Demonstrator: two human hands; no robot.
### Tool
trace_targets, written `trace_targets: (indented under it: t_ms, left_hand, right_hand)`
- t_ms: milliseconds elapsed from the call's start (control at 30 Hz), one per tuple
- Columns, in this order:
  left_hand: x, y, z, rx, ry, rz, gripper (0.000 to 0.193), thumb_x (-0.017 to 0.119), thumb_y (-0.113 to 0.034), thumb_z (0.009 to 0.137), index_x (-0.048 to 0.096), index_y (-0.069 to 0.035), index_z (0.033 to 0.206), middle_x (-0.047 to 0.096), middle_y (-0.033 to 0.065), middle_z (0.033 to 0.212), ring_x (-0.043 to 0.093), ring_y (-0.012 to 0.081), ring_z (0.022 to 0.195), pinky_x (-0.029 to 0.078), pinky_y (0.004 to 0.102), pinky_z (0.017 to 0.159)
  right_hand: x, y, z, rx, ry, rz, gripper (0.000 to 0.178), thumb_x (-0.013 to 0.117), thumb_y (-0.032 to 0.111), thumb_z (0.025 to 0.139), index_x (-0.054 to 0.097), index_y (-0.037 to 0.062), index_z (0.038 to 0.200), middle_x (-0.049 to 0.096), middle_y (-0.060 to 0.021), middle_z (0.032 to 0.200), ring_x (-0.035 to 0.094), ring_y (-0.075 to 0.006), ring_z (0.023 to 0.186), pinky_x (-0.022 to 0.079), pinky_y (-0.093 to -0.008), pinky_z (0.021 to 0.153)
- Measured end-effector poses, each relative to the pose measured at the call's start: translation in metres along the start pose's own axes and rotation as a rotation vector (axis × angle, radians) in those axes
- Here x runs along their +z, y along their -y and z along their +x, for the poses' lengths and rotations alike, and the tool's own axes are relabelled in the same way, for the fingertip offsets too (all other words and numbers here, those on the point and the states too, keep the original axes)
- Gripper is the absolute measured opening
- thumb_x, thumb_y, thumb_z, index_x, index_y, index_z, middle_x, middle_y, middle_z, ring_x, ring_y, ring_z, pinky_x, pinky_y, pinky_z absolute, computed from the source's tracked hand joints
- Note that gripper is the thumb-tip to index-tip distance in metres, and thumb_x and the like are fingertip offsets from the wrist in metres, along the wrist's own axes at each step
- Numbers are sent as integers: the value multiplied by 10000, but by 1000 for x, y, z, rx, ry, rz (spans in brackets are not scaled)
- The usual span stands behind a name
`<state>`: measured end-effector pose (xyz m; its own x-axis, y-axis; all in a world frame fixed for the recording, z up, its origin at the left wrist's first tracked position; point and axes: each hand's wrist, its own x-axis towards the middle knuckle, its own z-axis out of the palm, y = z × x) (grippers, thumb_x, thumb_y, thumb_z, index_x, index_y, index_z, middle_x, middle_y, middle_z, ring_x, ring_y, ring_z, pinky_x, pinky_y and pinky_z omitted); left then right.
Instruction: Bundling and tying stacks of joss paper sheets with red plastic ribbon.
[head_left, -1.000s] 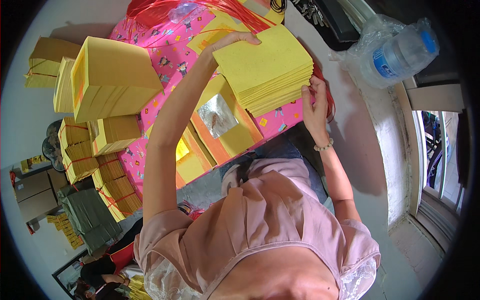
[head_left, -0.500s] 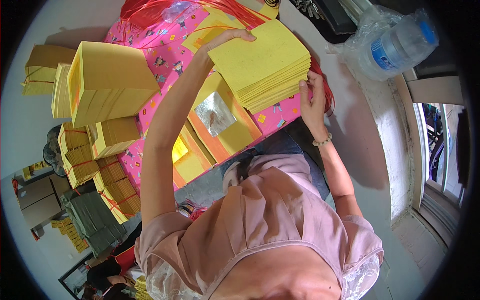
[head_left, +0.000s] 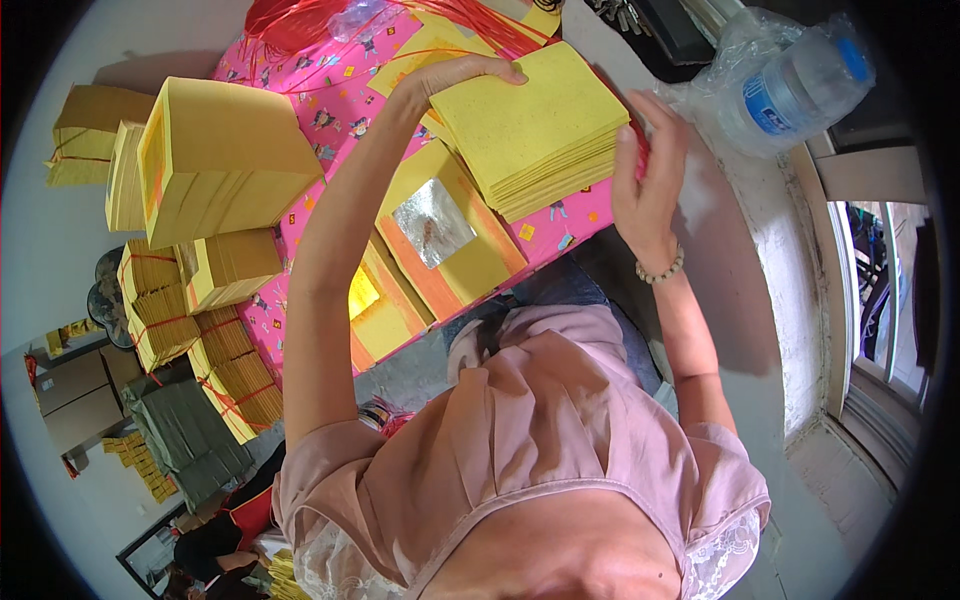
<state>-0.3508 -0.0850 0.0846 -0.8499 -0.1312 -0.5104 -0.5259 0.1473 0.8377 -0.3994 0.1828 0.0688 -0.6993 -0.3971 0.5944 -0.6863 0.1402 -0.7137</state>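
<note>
A thick stack of yellow paper sheets (head_left: 540, 125) lies at the near right of the table, its layered edges facing me. My left hand (head_left: 470, 72) holds it at the far left edge, thumb on top and the other fingers hidden behind the stack. Just off its right edge is my right hand (head_left: 650, 190), open, fingers and thumb apart and pointing away from me. Left of the stack are yellow sheets with orange bands and a silver foil square (head_left: 432, 224). Beside them sits another pile, bearing a gold square (head_left: 362, 292).
Tall yellow paper blocks (head_left: 230, 165) stand at the left, with red-tied bundles (head_left: 235, 375) below. Red strands (head_left: 480, 25) lie across the far side of the pink patterned tablecloth (head_left: 320, 140). A bagged plastic bottle (head_left: 800, 95) stands at the right. Another person (head_left: 225, 540) is at lower left.
My right hand has come off the stack's right edge and moved right, its fingers spreading. The stack has shifted slightly to the right and its edges look more even. My left hand remains on it.
</note>
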Motion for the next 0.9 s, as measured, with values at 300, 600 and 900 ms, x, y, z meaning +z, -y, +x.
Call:
trace_targets:
  t_ms: [300, 600, 900]
  left_hand:
    - [-9, -4, -1, 29, 160, 142, 689, 717, -480, 786, 579, -46, 1303, 598, 96, 1282, 561, 172, 1168, 433, 310, 994]
    - [62, 1, -47, 598, -666, 1036, 497, 598, -310, 887, 537, -27, 1290, 544, 204, 1318, 497, 363, 1239, 371, 440, 1058]
    - [97, 26, -54, 643, -683, 962, 458, 415, -249, 967, 472, -35, 1368, 440, 173, 1442, 359, 376, 1361, 269, 508, 1119]
  right_hand:
    - [36, 16, 13, -399, 419, -296, 344, 615, 297, 891, 614, 76, 1154, 560, -143, 1204, 487, -326, 1195, 321, -483, 1030]
    - [37, 4, 0, -344, 397, -297, 340, 609, 290, 850, 611, 84, 1121, 540, -141, 1227, 468, -336, 1224, 327, -483, 1033]
    - [19, 2, 9, -348, 455, -202, 315, 580, 223, 876, 588, 26, 1122, 542, -149, 1263, 477, -331, 1223, 325, -487, 1046]
